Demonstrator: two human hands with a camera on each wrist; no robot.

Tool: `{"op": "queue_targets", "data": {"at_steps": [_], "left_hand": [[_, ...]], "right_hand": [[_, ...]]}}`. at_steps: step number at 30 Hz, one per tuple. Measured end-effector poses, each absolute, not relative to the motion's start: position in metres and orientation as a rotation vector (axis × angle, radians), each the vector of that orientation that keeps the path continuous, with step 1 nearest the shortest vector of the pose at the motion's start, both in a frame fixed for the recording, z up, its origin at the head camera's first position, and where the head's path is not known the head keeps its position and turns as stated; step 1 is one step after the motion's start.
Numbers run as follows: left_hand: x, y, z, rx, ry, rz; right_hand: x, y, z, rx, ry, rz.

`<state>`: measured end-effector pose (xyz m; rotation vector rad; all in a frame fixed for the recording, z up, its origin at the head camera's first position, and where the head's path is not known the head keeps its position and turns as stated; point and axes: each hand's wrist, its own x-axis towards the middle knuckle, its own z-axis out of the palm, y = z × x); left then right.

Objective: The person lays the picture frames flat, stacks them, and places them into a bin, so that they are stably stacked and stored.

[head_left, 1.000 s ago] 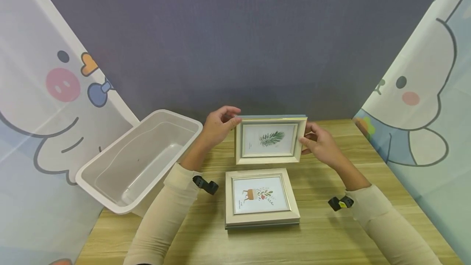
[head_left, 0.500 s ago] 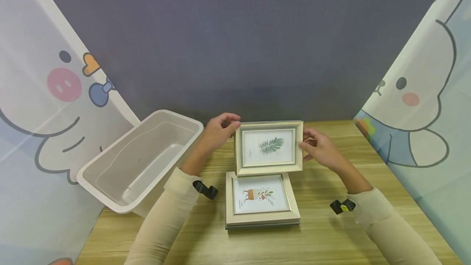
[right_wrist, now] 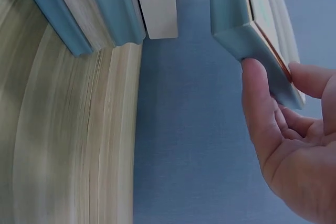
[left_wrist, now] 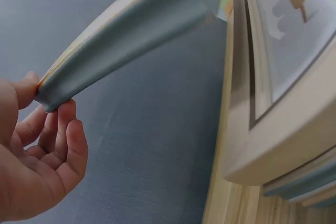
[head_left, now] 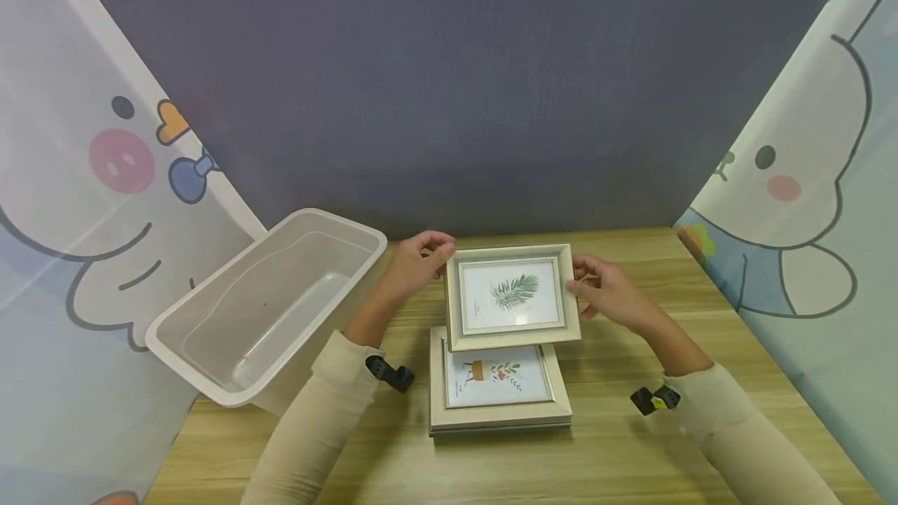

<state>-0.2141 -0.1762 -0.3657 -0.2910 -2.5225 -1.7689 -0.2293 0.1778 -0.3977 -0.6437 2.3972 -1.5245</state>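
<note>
A cream picture frame with a green leaf print (head_left: 514, 294) is held between both hands, its far edge raised, over the back part of a frame stack. My left hand (head_left: 414, 265) pinches its far left corner. In the left wrist view, thumb and fingers (left_wrist: 73, 140) close on its blue-grey side. My right hand (head_left: 613, 298) pinches the right edge; the right wrist view shows the thumb and a finger (right_wrist: 255, 90) on that frame's edge. Topmost on the stack lies a cream frame with a potted-flower print (head_left: 501, 388), partly covered by the held frame.
A deep off-white plastic bin (head_left: 259, 318) stands left of the left forearm on the wood-grain table (head_left: 610, 450). Cream and blue-grey frame edges (right_wrist: 113, 9) show layered in the stack. A dark grey wall (head_left: 449, 100) rises behind, with cartoon-printed panels (head_left: 793, 201) at the sides.
Both hands have lowered the leaf-print frame toward me and tilted it flatter, so it now overlaps the flower-print frame. The stack and the bin have stayed in place.
</note>
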Motion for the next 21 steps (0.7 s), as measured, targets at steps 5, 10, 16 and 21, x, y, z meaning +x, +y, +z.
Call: {"op": "queue_targets", "data": {"at_steps": [5,10,16,21], "left_hand": [[-0.208,-0.177,-0.372,-0.224,-2.583,-1.781],[-0.201,-0.180,-0.382,-0.120,-2.671,-1.782],[-0.191,-0.184,-0.393,-0.051,-2.689,-1.880],[-0.185,-0.188,-0.401,-0.040,-2.688,-1.907]], "right_hand": [[-0.222,0.180,-0.397,-0.641,2.370,-1.454],[-0.214,0.178,-0.401,-0.622,2.325,-1.417],[-0.208,0.176,-0.409,-0.598,2.279,-1.384],[-0.203,0.173,-0.414,-0.585,2.262,-1.370]]}}
